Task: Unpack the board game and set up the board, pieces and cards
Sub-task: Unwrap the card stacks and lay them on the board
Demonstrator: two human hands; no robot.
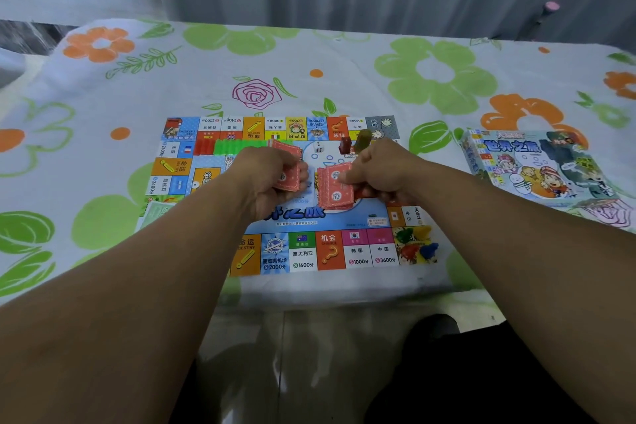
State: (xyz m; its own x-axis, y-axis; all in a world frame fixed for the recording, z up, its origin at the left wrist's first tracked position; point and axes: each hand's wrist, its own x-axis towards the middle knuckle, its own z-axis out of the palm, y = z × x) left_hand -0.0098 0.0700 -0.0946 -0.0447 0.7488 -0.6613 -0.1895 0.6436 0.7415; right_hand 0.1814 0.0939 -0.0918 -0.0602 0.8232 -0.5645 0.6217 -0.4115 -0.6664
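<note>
Frame centre, over the board (303,253): my left hand (266,181) is gripping the left stack (288,171), my right hand (380,175) is pinching the right stack (333,194) just beside it.

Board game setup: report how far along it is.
Done: the board lies unfolded, with the die, green houses and coloured pawns on it; the box sits aside. In hand: the left grip holds one red card stack, the right grip pinches a second stack at the board's centre. Left: setting both stacks down.
</note>
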